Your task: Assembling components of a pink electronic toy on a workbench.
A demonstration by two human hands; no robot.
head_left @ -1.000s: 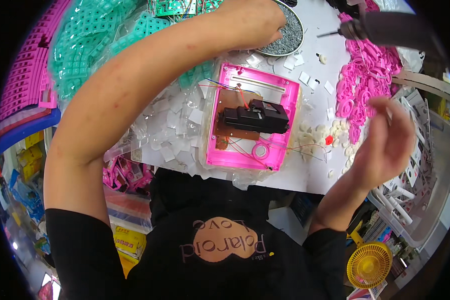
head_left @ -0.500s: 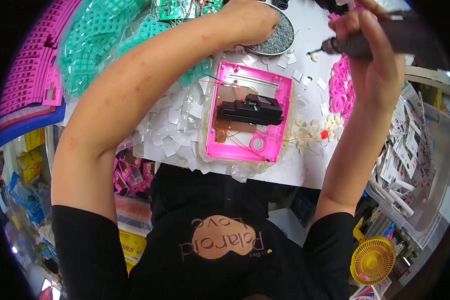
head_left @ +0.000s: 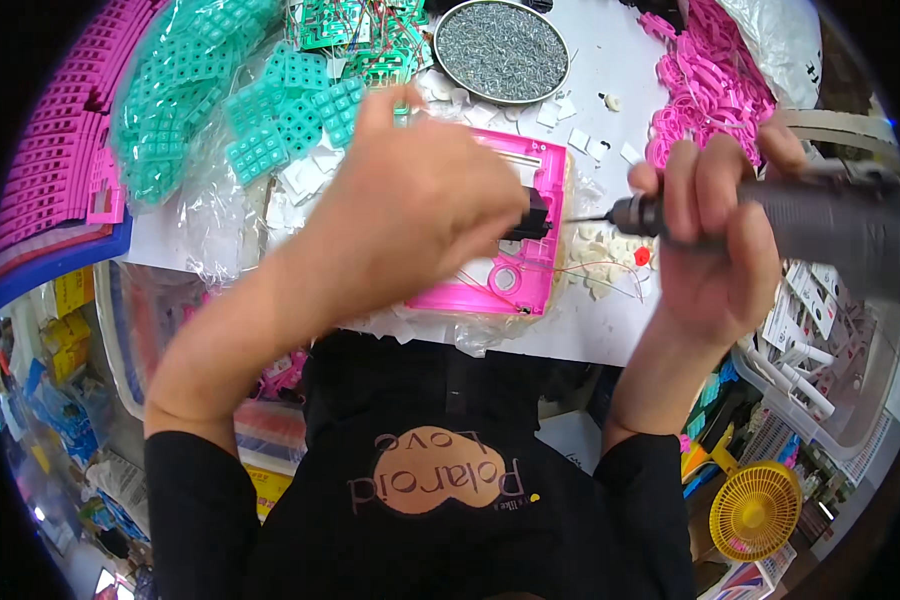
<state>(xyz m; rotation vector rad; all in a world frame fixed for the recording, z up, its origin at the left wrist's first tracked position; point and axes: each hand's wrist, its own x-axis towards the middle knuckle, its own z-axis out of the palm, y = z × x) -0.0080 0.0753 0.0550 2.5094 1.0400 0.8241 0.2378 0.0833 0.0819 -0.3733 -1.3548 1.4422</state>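
Screwdriver [head_left: 835,225] sits clasped in right hand [head_left: 712,235], tip beside right edge of pink case [head_left: 538,288] — left hand [head_left: 420,195] above, grip unclear.

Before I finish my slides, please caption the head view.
Left hand over an open pink casing, right hand gripping a dark electric screwdriver.

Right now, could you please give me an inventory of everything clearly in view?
plastic housing: one, pink, centre
mechanism: one, black, in housing
table: one, white, beneath
metal dish: one, silver, upper centre
screws: many, grey, in dish
keypads: many, teal, upper left
circuit boards: several, green, left of dish
ring parts: many, pink, upper right
small pieces: many, cream, right of housing
grid panels: many, pink, far left
bin: one, clear, right
fan: one, yellow, lower right
power screwdriver: one, dark grey, right side
left hand: one, bare, over housing
right hand: one, bare, gripping screwdriver
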